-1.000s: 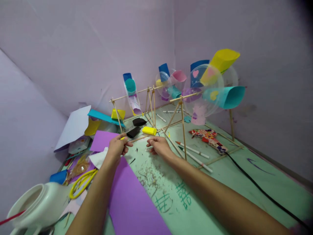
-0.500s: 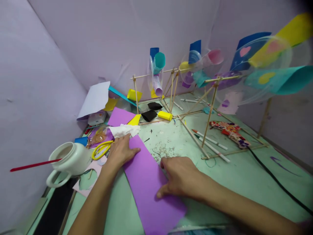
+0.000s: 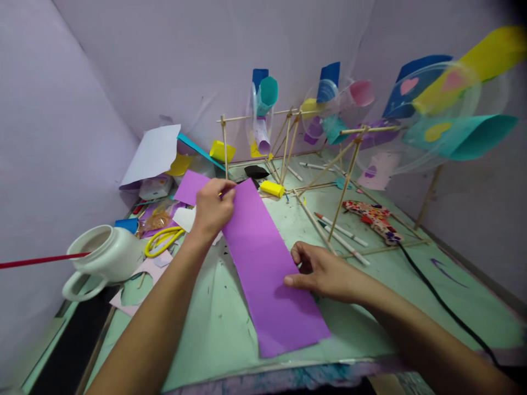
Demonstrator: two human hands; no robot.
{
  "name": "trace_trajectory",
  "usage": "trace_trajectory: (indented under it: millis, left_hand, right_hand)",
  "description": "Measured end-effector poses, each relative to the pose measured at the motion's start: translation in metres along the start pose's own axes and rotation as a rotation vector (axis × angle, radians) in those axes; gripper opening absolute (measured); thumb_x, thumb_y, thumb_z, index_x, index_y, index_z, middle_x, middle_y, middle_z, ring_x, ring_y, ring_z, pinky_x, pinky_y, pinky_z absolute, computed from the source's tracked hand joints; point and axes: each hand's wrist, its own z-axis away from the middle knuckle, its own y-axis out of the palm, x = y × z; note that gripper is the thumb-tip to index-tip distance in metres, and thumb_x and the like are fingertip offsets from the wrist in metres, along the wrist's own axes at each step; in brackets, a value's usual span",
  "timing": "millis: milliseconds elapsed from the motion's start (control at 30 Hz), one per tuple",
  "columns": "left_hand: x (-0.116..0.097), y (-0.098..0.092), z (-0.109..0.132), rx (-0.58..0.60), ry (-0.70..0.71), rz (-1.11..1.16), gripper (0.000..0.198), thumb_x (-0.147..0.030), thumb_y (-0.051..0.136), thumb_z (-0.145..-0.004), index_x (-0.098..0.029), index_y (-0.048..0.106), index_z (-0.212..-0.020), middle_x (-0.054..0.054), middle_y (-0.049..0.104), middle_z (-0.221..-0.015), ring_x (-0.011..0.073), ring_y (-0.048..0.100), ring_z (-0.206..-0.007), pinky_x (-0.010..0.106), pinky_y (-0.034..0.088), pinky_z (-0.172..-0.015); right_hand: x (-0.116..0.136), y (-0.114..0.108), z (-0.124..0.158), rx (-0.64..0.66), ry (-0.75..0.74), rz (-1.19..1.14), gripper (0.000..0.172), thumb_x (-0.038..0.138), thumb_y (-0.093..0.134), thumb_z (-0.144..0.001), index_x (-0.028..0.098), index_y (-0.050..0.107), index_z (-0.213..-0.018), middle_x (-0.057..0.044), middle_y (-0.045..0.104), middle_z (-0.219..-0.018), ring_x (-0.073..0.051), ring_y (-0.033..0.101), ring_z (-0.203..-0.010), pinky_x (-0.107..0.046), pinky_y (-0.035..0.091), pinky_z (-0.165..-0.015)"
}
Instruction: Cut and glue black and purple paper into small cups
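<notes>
A long strip of purple paper (image 3: pixel 267 269) slants across the green tabletop between my hands. At its far left corner my left hand (image 3: pixel 215 207) is closed, fingertips pinching the edge. My right hand (image 3: pixel 319 271) holds the right edge lower down, thumb on top and fingers curled at the side, partly hidden. The strip's far end is raised off the table. Behind my left hand lie another purple paper piece (image 3: pixel 189 187) and part of a white tissue (image 3: pixel 185 218). A yellow paper roll (image 3: pixel 272 188) rests beyond the strip.
At left stands a white pot (image 3: pixel 109 255) with a red stick (image 3: pixel 45 260) in it, beside yellow-handled scissors (image 3: pixel 163 241). Stick frames (image 3: pixel 349 181) carrying clear discs and coloured paper cups fill the right and back. A floral glue gun (image 3: pixel 376 219) with a black cord (image 3: pixel 444 302) lies right.
The purple strip has been lifted at its far end and shifted slightly right. My left hand has moved up and forward to pinch its corner. My right hand has moved up and right along the edge.
</notes>
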Motion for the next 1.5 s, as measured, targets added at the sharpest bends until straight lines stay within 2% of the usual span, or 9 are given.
trace_trajectory:
  millis: [167,367,600,700,1000,1200,1267,1367,1500]
  left_hand:
    - [-0.011,0.022,-0.005,-0.027,0.1,-0.035,0.039,-0.014,0.058,-0.073,-0.012,0.059,-0.112,0.013,0.059,-0.111,0.0264,0.051,-0.106,0.042,0.04,-0.089]
    - [0.002,-0.002,0.073,-0.133,0.241,0.16,0.02,-0.004,0.051,-0.075,-0.016,0.062,-0.087,0.006,0.065,-0.086,0.0176,0.06,-0.085,0.034,0.047,-0.08]
    - [-0.006,-0.014,0.121,0.567,0.393,0.195,0.07,0.004,0.044,-0.051,-0.021,0.049,-0.117,0.011,0.045,-0.128,0.0266,0.039,-0.119,0.047,0.037,-0.098]
    - [-0.008,-0.015,0.119,0.71,0.377,0.096,0.083,0.004,0.045,-0.049,-0.024,0.041,-0.127,0.011,0.033,-0.139,0.0292,0.027,-0.128,0.053,0.029,-0.102]
    - [-0.005,-0.006,0.119,0.699,0.374,0.168,0.064,-0.001,0.049,-0.062,-0.024,0.05,-0.122,0.007,0.045,-0.132,0.0252,0.035,-0.122,0.048,0.031,-0.102]
    - [-0.005,0.0,0.118,0.672,0.431,0.167,0.051,-0.002,0.049,-0.065,-0.024,0.058,-0.11,0.006,0.054,-0.124,0.0258,0.041,-0.116,0.048,0.033,-0.098]
    - [-0.005,-0.002,0.119,0.684,0.439,0.151,0.048,-0.005,0.051,-0.068,-0.023,0.057,-0.111,0.007,0.053,-0.126,0.0265,0.04,-0.117,0.049,0.032,-0.098]
    - [-0.006,-0.002,0.121,0.686,0.441,0.13,0.045,-0.009,0.052,-0.071,-0.023,0.055,-0.113,0.008,0.051,-0.128,0.0278,0.038,-0.118,0.051,0.031,-0.098]
    - [-0.01,-0.001,0.122,0.688,0.433,0.129,0.041,-0.008,0.051,-0.071,-0.023,0.056,-0.109,0.01,0.051,-0.126,0.0281,0.04,-0.115,0.051,0.031,-0.096]
  right_hand:
    - [-0.026,0.009,-0.006,-0.003,0.026,-0.272,0.042,0.023,0.064,-0.056,0.022,0.023,-0.059,0.01,0.028,-0.053,-0.006,0.027,-0.047,-0.02,0.022,-0.044]
    - [-0.034,0.017,-0.016,-0.025,0.014,-0.396,0.037,0.02,0.063,-0.057,0.021,0.026,-0.058,0.01,0.029,-0.051,-0.005,0.025,-0.046,-0.02,0.02,-0.042]
    - [-0.032,0.02,-0.024,-0.167,-0.047,-0.414,0.034,0.02,0.063,-0.061,0.02,0.029,-0.054,0.009,0.031,-0.049,-0.005,0.027,-0.046,-0.019,0.022,-0.042]
    - [-0.032,0.018,-0.025,-0.203,-0.018,-0.433,0.032,0.022,0.063,-0.059,0.02,0.032,-0.054,0.009,0.034,-0.048,-0.005,0.031,-0.045,-0.019,0.024,-0.042]
    - [-0.036,0.009,-0.027,-0.167,0.045,-0.442,0.026,0.031,0.061,-0.067,0.016,0.055,-0.087,0.005,0.051,-0.057,-0.01,0.047,-0.048,-0.021,0.034,-0.044]
    - [-0.035,0.001,0.009,-0.402,-0.205,0.161,0.035,0.045,0.059,-0.075,0.019,0.063,-0.098,-0.009,0.063,-0.099,-0.021,0.06,-0.081,-0.034,0.047,-0.071]
    - [-0.035,0.002,0.025,-0.296,-0.402,0.257,0.046,0.047,0.07,-0.065,0.021,0.062,-0.102,-0.011,0.058,-0.114,-0.025,0.055,-0.101,-0.037,0.044,-0.085]
    - [-0.035,0.005,0.039,-0.105,-0.591,0.298,0.047,0.048,0.074,-0.06,0.021,0.063,-0.097,-0.01,0.061,-0.109,-0.024,0.054,-0.102,-0.04,0.038,-0.094]
    - [-0.014,-0.006,0.012,-0.212,-0.61,0.272,0.026,0.039,0.066,-0.073,0.019,0.064,-0.089,-0.006,0.068,-0.091,-0.019,0.06,-0.087,-0.035,0.044,-0.085]
